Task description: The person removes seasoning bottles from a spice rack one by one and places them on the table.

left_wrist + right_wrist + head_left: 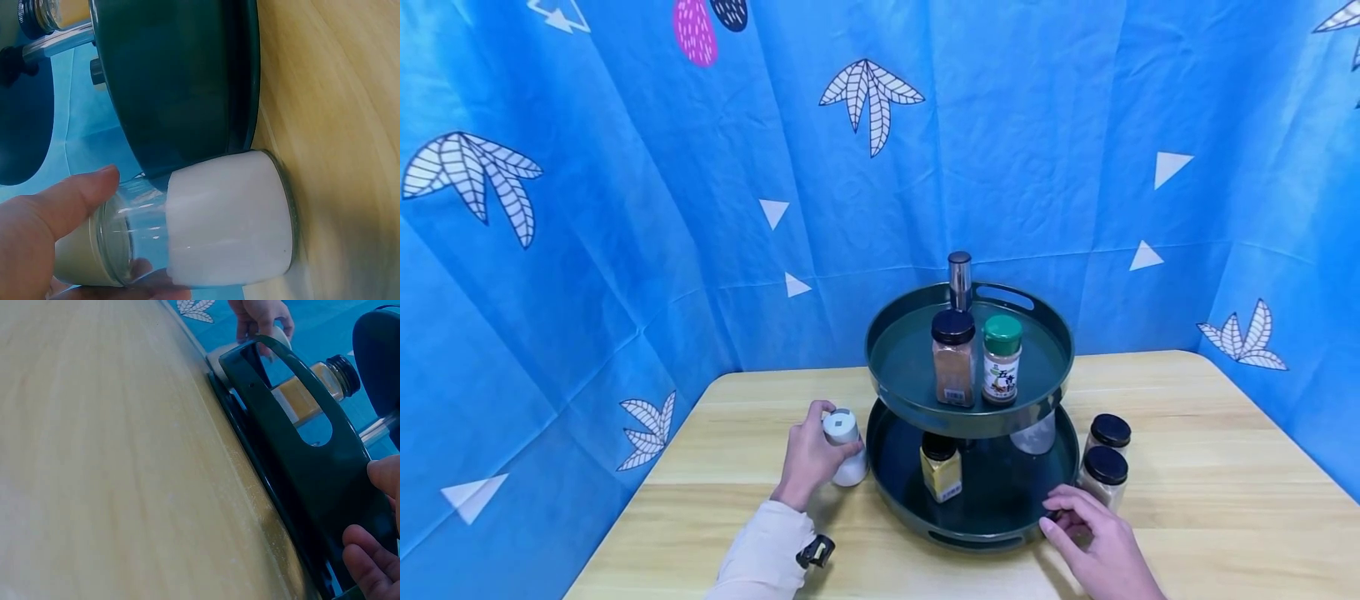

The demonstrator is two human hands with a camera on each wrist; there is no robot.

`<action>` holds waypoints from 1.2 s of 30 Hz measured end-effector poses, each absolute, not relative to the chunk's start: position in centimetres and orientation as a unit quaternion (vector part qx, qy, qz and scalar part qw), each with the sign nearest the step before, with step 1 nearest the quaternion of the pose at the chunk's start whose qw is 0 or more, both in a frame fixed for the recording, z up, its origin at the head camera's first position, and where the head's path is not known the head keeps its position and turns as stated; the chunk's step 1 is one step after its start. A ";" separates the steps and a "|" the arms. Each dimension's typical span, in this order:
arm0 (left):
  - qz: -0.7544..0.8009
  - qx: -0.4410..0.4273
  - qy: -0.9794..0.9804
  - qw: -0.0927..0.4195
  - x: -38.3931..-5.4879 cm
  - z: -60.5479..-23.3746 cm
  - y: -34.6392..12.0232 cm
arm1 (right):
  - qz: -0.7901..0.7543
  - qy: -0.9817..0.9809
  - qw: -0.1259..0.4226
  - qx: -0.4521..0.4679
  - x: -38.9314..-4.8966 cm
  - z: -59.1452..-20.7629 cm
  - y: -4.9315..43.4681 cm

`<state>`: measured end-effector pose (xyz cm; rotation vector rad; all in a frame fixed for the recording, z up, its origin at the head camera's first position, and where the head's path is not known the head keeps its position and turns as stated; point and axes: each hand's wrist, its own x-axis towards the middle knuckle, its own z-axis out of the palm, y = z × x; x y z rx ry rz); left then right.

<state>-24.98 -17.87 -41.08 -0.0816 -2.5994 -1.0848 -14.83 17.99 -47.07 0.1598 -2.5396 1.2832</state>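
My left hand (pixel 815 454) grips a glass jar (pixel 850 471) near its pale lid, left of a dark green two-tier round tray (pixel 970 421). White contents (pixel 228 219) fill the lower part of that jar, which stands upright right beside the lower tier. At the front right, my right hand (pixel 1093 533) pinches the rim of the lower tier (pixel 312 487) between thumb and fingers. A yellow spice jar (pixel 942 475) with a black lid stands on this tier. Above it, a brown spice jar (pixel 953 367) and a green-capped shaker (pixel 1002 367) stand on the upper tier.
Two black-lidded jars (pixel 1105 475) stand on the wooden table (pixel 1210 467) close to the tray's right side. A clear jar (pixel 1036 437) at the back of the lower tier is partly hidden by the upper one. Blue patterned cloth (pixel 1000 150) hangs behind and at both sides.
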 end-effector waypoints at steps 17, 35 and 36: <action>-0.371 -0.022 -0.917 0.145 -24.9 -41.3 -18.0 | 0.455 -0.868 0.184 0.078 -14.6 -47.2 17.9; -0.348 -0.110 -0.888 0.279 -23.5 -37.9 -15.9 | 0.458 -0.869 0.172 0.070 -14.7 -47.0 17.9; -0.347 -0.119 -0.886 0.285 -23.4 -37.8 -15.6 | 0.458 -0.870 0.170 0.069 -14.7 -47.0 17.9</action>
